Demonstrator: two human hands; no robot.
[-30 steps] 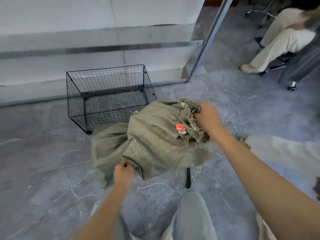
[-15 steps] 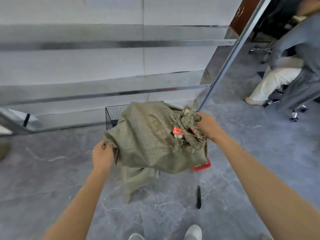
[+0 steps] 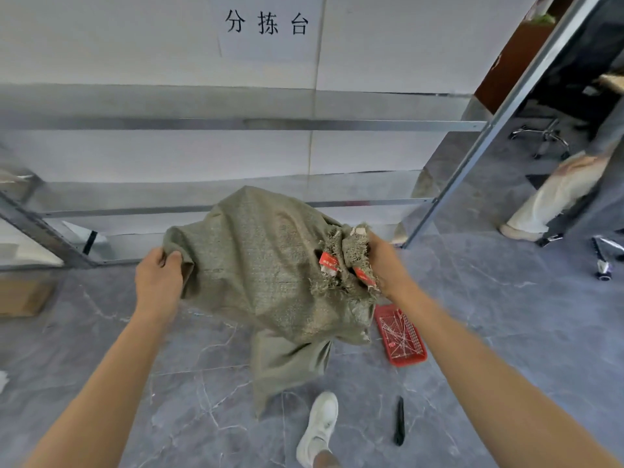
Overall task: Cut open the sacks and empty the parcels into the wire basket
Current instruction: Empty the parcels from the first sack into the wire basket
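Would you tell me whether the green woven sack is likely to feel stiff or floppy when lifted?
Probably floppy: the sack sags and folds between the left hand and right hand. Likely light, since its lower end dangles limp.

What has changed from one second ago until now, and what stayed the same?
The sack has been lifted off the floor and now hangs between the hands, its loose end trailing down. The left hand keeps its grip on one corner, the right hand on the frayed mouth; nothing was let go. The wire basket, seen before, no longer shows. The black knife still lies on the floor.
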